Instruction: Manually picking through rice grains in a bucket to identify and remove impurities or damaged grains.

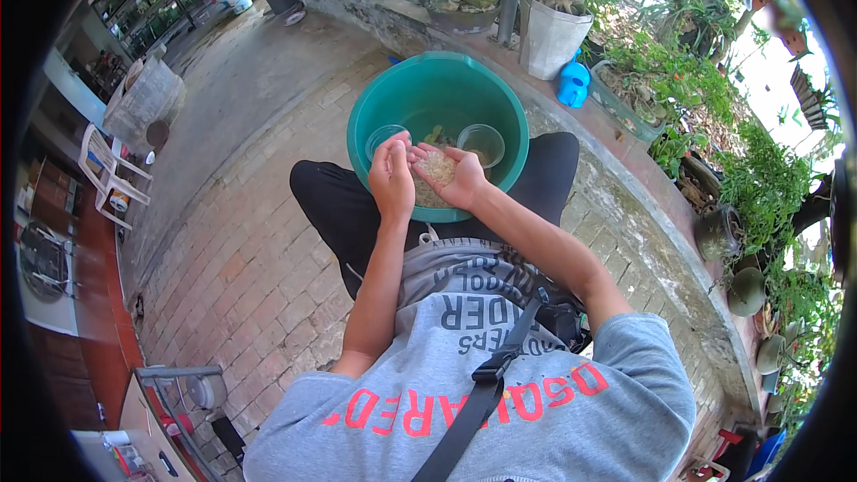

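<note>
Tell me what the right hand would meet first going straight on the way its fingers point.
Most likely the left hand: the right hand, palm up with pale grains on it, points its fingers toward it. Depth is unclear, so whether they already touch is hard to tell.

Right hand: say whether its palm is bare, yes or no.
No, the right hand holds a heap of pale grains on its upturned palm.
</note>
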The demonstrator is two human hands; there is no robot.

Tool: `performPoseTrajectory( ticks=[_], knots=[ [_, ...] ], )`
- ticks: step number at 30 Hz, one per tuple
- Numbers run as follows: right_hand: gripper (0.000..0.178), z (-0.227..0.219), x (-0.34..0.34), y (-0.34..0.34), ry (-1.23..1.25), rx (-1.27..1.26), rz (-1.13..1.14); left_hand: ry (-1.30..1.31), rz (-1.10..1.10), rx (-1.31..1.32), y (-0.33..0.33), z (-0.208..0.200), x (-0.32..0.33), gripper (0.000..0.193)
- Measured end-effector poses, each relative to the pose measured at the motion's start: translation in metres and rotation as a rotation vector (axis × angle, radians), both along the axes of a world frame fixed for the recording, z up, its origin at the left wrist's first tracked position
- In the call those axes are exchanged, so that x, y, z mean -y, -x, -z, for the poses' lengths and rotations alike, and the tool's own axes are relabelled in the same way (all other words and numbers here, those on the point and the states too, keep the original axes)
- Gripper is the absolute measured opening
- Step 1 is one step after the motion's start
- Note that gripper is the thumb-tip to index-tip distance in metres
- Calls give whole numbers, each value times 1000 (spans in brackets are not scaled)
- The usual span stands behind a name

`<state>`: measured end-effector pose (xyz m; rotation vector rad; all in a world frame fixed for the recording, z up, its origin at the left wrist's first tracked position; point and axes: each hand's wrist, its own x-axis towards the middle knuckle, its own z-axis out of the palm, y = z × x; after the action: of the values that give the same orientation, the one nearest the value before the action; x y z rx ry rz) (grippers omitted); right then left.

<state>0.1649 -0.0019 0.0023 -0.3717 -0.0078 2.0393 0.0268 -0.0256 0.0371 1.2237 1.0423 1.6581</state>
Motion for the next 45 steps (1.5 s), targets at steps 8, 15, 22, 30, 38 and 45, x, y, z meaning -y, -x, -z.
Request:
performPoseTrajectory(
  ticks=[8, 15, 22, 30, 38, 45],
  knots=[
    [53, -12, -32, -5, 78, 174, 73, 26, 311, -839, 27, -21, 18, 31],
    [51, -15, -28, -5, 61, 155, 108, 69, 216, -707, 18, -25, 20, 32],
    [41, -61, -33, 2, 185, -77, 379, 184, 5, 632, -32, -21, -22, 50],
    [22, -74, -38, 5, -159, 88, 319, 397, 255, 1227, -61, -28, -26, 59],
    [36, -83, -11, 26, -365, 485, 400, 346, 315, 1264, -56, -20, -21, 57],
    [43, -90, 4, 30, -617, 723, 418, 333, 370, 1312, -54, -15, -20, 54]
  ],
)
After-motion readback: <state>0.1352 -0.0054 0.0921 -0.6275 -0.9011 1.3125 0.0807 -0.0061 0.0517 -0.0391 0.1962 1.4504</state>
